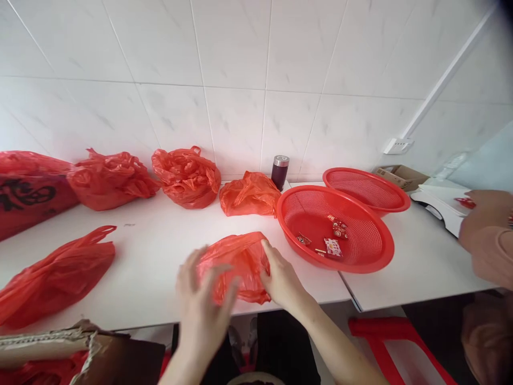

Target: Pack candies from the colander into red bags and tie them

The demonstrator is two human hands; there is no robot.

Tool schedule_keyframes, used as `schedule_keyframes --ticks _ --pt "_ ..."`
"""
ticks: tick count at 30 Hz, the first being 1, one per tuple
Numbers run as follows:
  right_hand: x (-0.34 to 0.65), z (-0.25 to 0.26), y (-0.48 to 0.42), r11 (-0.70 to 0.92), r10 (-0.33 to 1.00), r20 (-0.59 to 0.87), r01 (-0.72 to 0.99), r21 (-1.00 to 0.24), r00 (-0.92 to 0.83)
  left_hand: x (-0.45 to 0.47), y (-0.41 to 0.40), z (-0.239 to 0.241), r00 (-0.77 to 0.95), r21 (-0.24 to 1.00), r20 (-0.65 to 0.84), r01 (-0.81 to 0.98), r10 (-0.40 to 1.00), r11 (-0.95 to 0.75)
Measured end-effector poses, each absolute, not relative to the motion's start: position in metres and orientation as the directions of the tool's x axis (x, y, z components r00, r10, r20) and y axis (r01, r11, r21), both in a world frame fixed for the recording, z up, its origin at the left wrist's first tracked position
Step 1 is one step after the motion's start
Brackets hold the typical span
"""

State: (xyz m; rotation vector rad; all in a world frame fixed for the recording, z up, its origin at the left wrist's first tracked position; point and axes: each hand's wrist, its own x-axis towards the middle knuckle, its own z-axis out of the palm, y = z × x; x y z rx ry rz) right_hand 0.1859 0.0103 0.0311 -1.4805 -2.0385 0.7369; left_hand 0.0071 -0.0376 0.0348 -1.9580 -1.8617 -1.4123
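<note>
A thin red plastic bag (236, 262) lies on the white table in front of me, its top side loose and slightly puffed up. On its right edge my right hand (280, 275) pinches the film between thumb and fingers. My left hand (206, 299) hovers over the bag's left side, fingers spread and smeared by motion; nothing shows in it. Just right of the bag stands a red perforated basket (288, 235), holding several small wrapped packets (333, 246).
Red plastic bags (186, 179) line the wall, near a dark tumbler (279, 172). Another red bag (60, 278) lies left, above a cardboard box (108, 353). A second basket (366, 187), a small carton (403, 176), a white scale (441, 206) and a co-worker's arm (487, 230) are right.
</note>
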Motion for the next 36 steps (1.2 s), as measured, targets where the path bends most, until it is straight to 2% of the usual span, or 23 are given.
schedule_keyframes --ticks 2,5,7,9,11,12,15,17,19,21,22,25,26,28,31,33,35,36 --pt "0.183 0.038 0.003 0.306 0.937 0.097 0.652 -0.694 -0.336 0.026 -0.031 0.024 -0.074 0.338 0.554 0.93 0.829 -0.143" --pt "0.198 0.042 -0.005 0.329 0.911 0.035 0.673 -0.662 -0.41 0.001 -0.01 0.004 -0.175 0.194 0.402 0.976 0.899 0.104" --pt "0.218 0.041 -0.005 0.3 0.902 -0.073 0.74 -0.602 -0.425 -0.038 0.0 -0.003 -0.232 0.151 0.344 0.97 0.91 0.19" --pt "0.241 0.041 -0.002 0.268 0.888 -0.19 0.808 -0.525 -0.418 -0.071 0.001 -0.002 -0.166 0.191 0.179 0.973 0.97 0.131" --pt "0.259 0.045 0.001 0.254 0.874 -0.262 0.844 -0.472 -0.409 -0.088 -0.004 0.005 0.002 0.321 0.018 0.947 1.0 -0.008" --pt "0.266 0.05 0.003 0.256 0.871 -0.27 0.848 -0.464 -0.41 -0.089 -0.009 0.009 0.067 0.4 -0.017 0.915 0.998 -0.054" --pt "0.274 0.075 0.012 0.298 0.85 -0.224 0.786 -0.542 -0.477 -0.077 -0.026 0.024 0.126 0.61 -0.014 0.787 0.992 -0.091" --pt "0.277 0.096 0.026 0.339 0.841 -0.121 0.687 -0.643 -0.528 -0.068 -0.034 0.033 0.161 0.715 -0.023 0.693 0.987 -0.096" --pt "0.282 0.112 0.048 0.358 0.879 0.014 0.639 -0.68 -0.477 -0.065 -0.039 0.041 0.161 0.772 -0.018 0.63 0.987 -0.089" --pt "0.289 0.115 0.076 0.351 0.919 0.074 0.718 -0.601 -0.387 -0.066 -0.041 0.046 0.138 0.772 0.033 0.626 0.99 -0.113" --pt "0.293 0.112 0.091 0.34 0.927 0.044 0.782 -0.522 -0.373 -0.067 -0.041 0.047 0.127 0.752 0.07 0.645 0.989 -0.136" --pt "0.303 0.085 0.125 0.381 0.865 -0.242 0.89 -0.252 -0.439 -0.068 -0.041 0.048 0.096 0.628 0.149 0.759 0.984 -0.169" --pt "0.306 0.075 0.133 0.41 0.832 -0.319 0.89 -0.199 -0.454 -0.068 -0.042 0.048 0.063 0.583 0.166 0.799 0.984 -0.15" --pt "0.311 0.06 0.144 0.442 0.801 -0.366 0.881 -0.169 -0.473 -0.067 -0.044 0.046 0.017 0.516 0.184 0.849 0.983 -0.111" --pt "0.315 0.063 0.151 0.43 0.827 -0.312 0.884 -0.184 -0.467 -0.067 -0.046 0.044 0.112 0.506 0.151 0.845 0.982 -0.174" --pt "0.311 0.081 0.145 0.408 0.853 -0.236 0.876 -0.257 -0.466 -0.066 -0.044 0.045 0.164 0.553 0.087 0.813 0.983 -0.185" --pt "0.296 0.105 0.125 0.378 0.856 -0.123 0.771 -0.513 -0.502 -0.061 -0.038 0.049 0.12 0.616 0.011 0.781 0.993 -0.101" --pt "0.284 0.115 0.11 0.352 0.839 -0.064 0.628 -0.694 -0.54 -0.057 -0.033 0.052 0.079 0.647 -0.022 0.761 0.997 -0.046"
